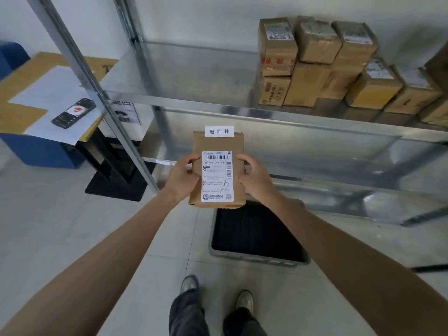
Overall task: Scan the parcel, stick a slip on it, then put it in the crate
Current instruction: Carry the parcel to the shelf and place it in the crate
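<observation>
Because the white slip [219, 131] already sits on its far edge, we grip the brown parcel [216, 169] with left hand [180, 177] and right hand [253, 177], label up, just above the near grey crate [259, 259], ready to drop.

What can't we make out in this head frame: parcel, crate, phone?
- Parcel: its back faces away from the head camera; left hand and right hand cover its side edges.
- Shipping label: small print too fine to read.
- Crate: far end hidden behind the parcel; interior too dark.
- Phone: screen too small.
- Stacked boxes: labels blurred, row cut by the right edge.
</observation>
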